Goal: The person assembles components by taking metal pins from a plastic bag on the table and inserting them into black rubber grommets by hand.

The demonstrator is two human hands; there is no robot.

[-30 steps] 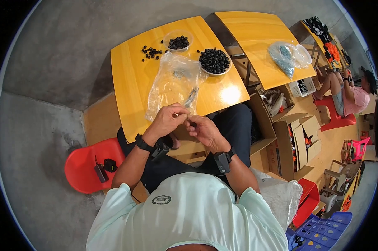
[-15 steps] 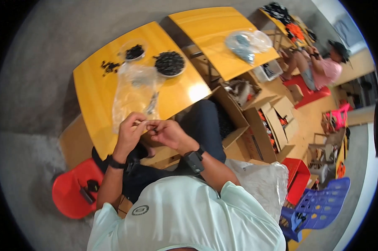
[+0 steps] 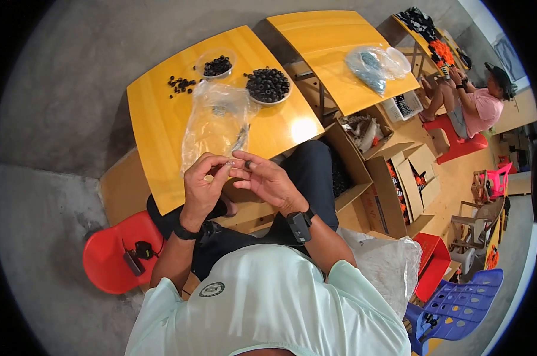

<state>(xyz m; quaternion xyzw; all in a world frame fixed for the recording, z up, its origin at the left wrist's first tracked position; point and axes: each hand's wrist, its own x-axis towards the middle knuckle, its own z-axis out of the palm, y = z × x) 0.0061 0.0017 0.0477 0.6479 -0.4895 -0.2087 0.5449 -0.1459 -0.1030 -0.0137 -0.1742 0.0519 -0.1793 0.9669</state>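
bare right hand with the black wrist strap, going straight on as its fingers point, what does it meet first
That way, the right hand would probably meet the bare left hand, close ahead, though depth between them is unclear.

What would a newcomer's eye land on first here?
Probably the nearer yellow table, straight ahead, with a heap of black bead-like pieces toward its right edge. Next, the left hand and right hand, close together by the table's near edge, then the red seat on the left.
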